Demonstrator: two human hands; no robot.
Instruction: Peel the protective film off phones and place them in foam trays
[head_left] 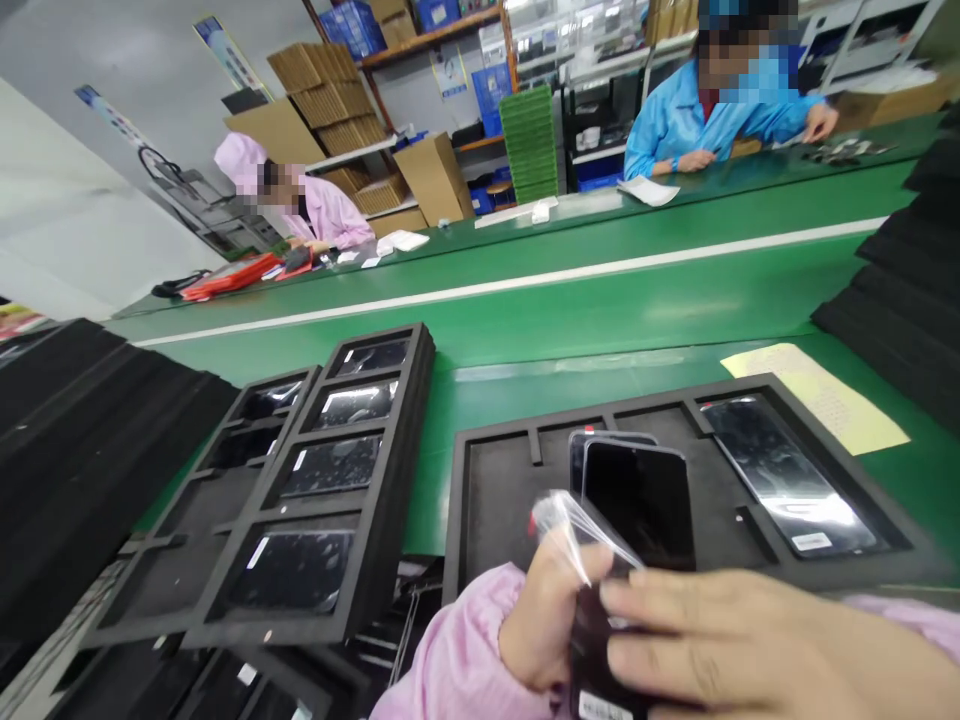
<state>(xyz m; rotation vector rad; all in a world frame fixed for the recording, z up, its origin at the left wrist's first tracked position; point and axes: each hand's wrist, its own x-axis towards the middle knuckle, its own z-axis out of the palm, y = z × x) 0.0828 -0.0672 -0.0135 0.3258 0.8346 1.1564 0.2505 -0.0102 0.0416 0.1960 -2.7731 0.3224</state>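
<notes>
My left hand (544, 610) is closed round the lower end of a black phone screen (637, 500), held over a black foam tray (495, 480). A clear plastic film (570, 525) is pinched at my left thumb and sticks up from the screen's edge. My right hand (735, 645) lies across the bottom of the same screen with its fingers pressed on it. Another screen (611, 438) lies under the held one in the tray's middle slot. A glossy screen (787, 480) fills the tray's right slot.
A stack of foam trays (322, 480) with several screens stands to the left, more black foam (82, 450) beyond it and at far right (907, 290). A yellow paper (825, 390) lies on the green conveyor (600, 300). Two workers (315, 205) (712, 110) sit across.
</notes>
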